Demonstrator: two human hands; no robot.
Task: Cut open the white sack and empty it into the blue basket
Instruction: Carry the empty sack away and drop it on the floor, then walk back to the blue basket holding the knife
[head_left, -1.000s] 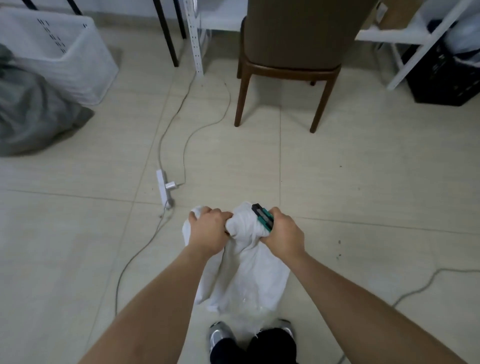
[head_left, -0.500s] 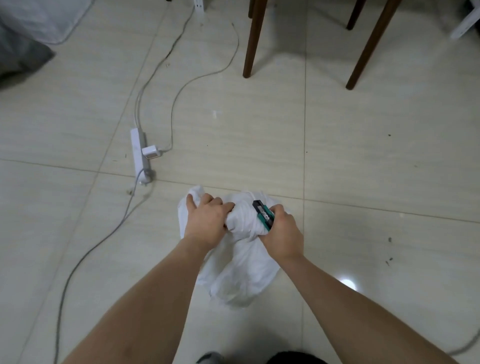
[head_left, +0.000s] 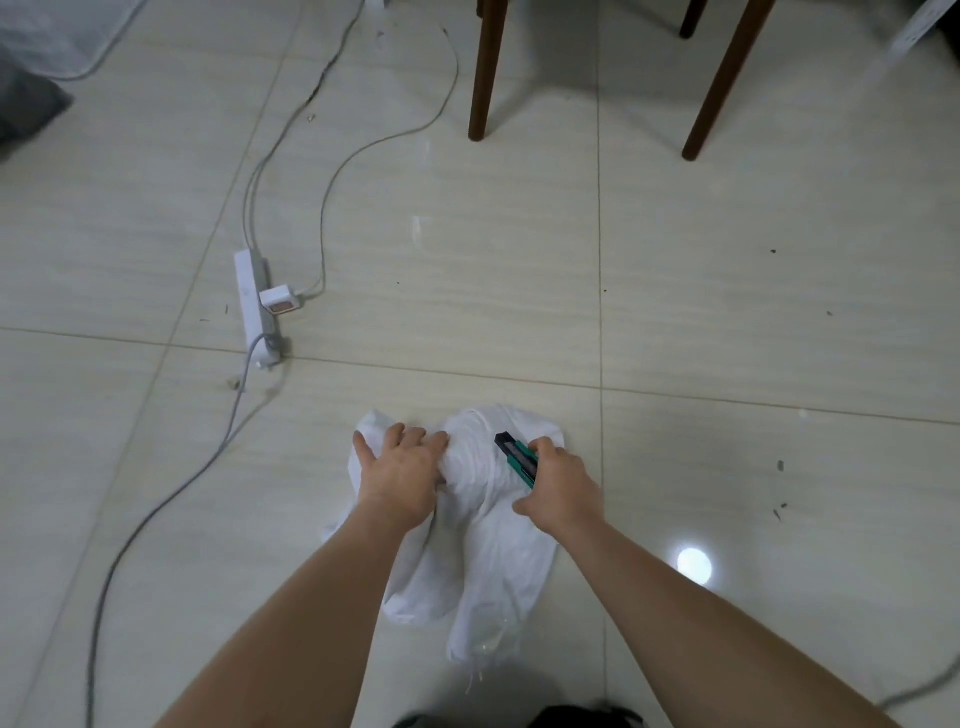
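The white sack (head_left: 488, 561) lies crumpled on the tiled floor in front of me, its bunched top pointing away. My left hand (head_left: 400, 475) presses on and grips the sack's upper left part. In my right hand (head_left: 558, 491) is a green and black utility knife (head_left: 514, 457), its tip laid against the gathered top of the sack. I cannot make out a blade. No blue basket shows in this view.
A white power strip (head_left: 252, 301) with a plugged adapter and grey cables lies on the floor at left. Two brown chair legs (head_left: 485, 67) stand at the top. A pale bin corner (head_left: 57, 36) and grey fabric sit at the top left.
The view has tilted down and closer to the floor. My left hand has spread flatter over the sack, and the knife hand has shifted slightly right along the bunched top.
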